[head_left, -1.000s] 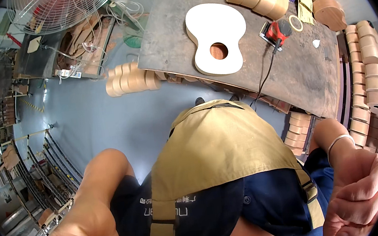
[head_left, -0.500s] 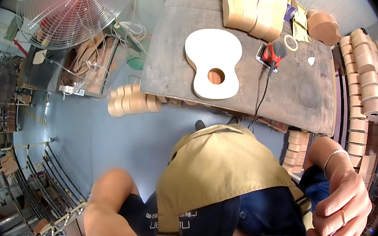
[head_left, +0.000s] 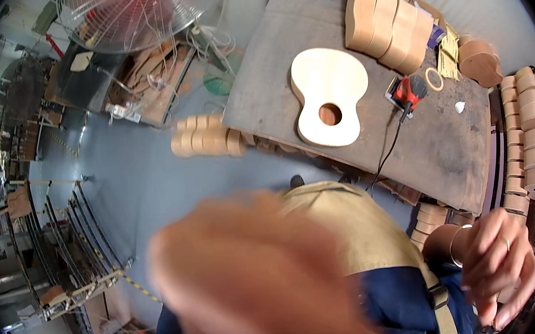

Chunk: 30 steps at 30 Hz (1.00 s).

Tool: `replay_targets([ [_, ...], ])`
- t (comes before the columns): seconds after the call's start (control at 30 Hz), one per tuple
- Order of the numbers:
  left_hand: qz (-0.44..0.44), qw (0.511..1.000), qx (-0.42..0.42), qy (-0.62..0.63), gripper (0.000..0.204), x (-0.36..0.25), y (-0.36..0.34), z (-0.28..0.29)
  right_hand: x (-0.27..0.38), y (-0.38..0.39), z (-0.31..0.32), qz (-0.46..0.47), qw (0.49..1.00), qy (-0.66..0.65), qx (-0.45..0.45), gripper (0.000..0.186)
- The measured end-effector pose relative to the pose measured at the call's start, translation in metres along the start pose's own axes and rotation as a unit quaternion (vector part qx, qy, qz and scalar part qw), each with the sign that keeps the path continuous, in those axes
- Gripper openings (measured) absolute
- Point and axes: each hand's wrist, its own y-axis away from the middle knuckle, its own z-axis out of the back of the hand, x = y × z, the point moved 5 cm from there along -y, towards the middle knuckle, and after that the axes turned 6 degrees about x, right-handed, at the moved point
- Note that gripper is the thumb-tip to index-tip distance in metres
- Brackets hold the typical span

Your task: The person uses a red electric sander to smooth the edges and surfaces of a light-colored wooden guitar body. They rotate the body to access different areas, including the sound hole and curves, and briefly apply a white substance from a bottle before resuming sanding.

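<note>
My left hand is a large motion blur in front of the tan apron, its fingers smeared. At the lower right my right hand is curled, wearing a ring and a bracelet, with the fingertips pressed together low beside an apron strap. A small dark thing shows at those fingertips, too little of it to name. Both hands are away from the workbench. A pale ukulele-shaped body with a round soundhole lies flat on the bench. Right of it sits a red and black power sander with its cord trailing off the front edge.
Stacked wooden instrument bodies stand at the bench's back, with a brown body and a wooden ring nearby. More stacks line the right side and the floor. A wire-caged fan stands far left, racks below it.
My left hand has swung up and right across the apron. My right hand has shifted slightly, its fingers pointing lower. The bench and its things sit further right in view.
</note>
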Motion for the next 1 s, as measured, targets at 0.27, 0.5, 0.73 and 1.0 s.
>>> replay_targets([
  [0.27,0.162,0.986,-0.015,0.04,0.021,0.054,0.003,-0.034,-0.011,0.06,0.017,-0.137,0.971,0.145,-0.129,0.018],
  [0.5,0.209,0.976,-0.021,0.048,0.029,0.07,0.007,-0.035,-0.041,0.101,0.047,-0.261,0.905,0.222,-0.25,0.008],
  [0.73,0.271,0.959,-0.073,-0.045,0.038,0.072,0.008,-0.019,-0.128,0.246,0.241,-0.554,0.598,0.494,-0.302,0.067],
  [1.0,0.462,0.655,-0.573,-0.17,0.04,0.14,0.257,0.097,-0.21,0.279,0.327,-0.72,0.317,0.601,-0.141,0.108],
])
